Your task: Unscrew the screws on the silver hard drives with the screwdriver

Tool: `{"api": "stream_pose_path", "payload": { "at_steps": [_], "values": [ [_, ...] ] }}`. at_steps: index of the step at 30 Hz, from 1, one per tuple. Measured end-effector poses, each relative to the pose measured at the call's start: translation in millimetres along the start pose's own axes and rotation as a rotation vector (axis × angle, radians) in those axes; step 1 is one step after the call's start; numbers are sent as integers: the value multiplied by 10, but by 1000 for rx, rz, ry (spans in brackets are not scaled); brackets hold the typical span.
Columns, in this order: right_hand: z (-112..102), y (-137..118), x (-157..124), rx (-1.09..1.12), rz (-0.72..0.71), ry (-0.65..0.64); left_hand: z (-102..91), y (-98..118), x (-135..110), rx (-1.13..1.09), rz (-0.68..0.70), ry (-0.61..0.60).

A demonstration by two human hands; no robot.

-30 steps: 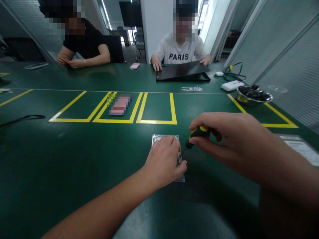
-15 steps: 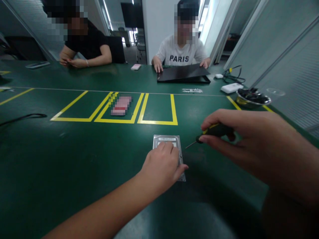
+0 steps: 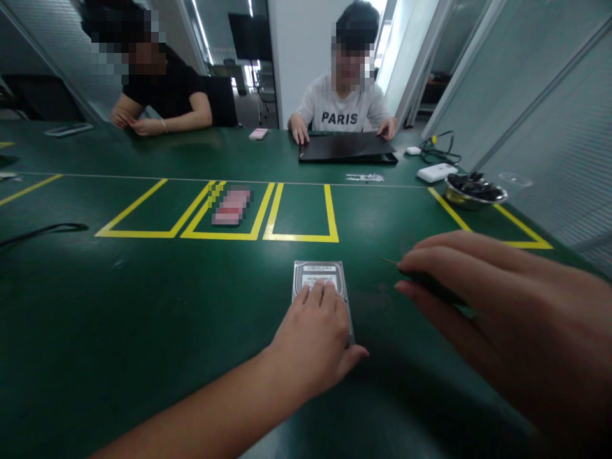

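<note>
A silver hard drive [image 3: 319, 269] with white labels lies on the green table. My left hand [image 3: 313, 331] rests flat on top of it, covering most of its near part. The fingers are stretched out, and the thumb sticks out past the drive's right edge. To the right, my right hand [image 3: 482, 306] is raised, closed around a screwdriver [image 3: 437, 285]. Its thin shaft points left from the fingertips, apart from the drive. Much of the handle is hidden by the fingers.
Yellow tape outlines [image 3: 301, 238] mark the table. A pink, blurred-out item [image 3: 232, 207] lies within one. At the right stands a metal bowl [image 3: 473, 201] of dark pieces, near a white case [image 3: 436, 172]. Across the table, one person holds a black panel [image 3: 347, 148]; another leans on the table.
My right hand has moved right with the screwdriver, whose shaft now points more level, away from the drive. My left hand's fingers have spread and slid slightly toward me on the drive.
</note>
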State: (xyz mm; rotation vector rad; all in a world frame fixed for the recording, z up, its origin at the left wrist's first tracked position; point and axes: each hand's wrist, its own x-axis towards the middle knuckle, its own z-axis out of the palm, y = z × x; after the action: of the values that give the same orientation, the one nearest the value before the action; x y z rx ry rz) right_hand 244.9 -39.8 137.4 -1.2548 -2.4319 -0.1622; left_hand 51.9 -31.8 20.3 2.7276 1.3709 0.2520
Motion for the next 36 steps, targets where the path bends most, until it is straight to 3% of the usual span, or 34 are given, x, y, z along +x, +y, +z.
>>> {"api": "stream_pose_path", "payload": {
  "at_steps": [3, 7, 14, 23, 36],
  "values": [
    [249, 73, -77, -156, -104, -113, 15, 6, -7, 6, 0, -23],
    [668, 302, -320, -269, -165, -97, 37, 12, -8, -3, -14, -15],
    [1133, 663, -592, -266, -94, -48, 53, -8, 4, -39, -14, -18],
    [1347, 731, -604, -91, 5, -56, 125, -31, 52, -50, 37, 53],
    [1372, 786, -620, 49, 42, -27, 139, 28, 112, 3, 36, 23]
  ]
}}
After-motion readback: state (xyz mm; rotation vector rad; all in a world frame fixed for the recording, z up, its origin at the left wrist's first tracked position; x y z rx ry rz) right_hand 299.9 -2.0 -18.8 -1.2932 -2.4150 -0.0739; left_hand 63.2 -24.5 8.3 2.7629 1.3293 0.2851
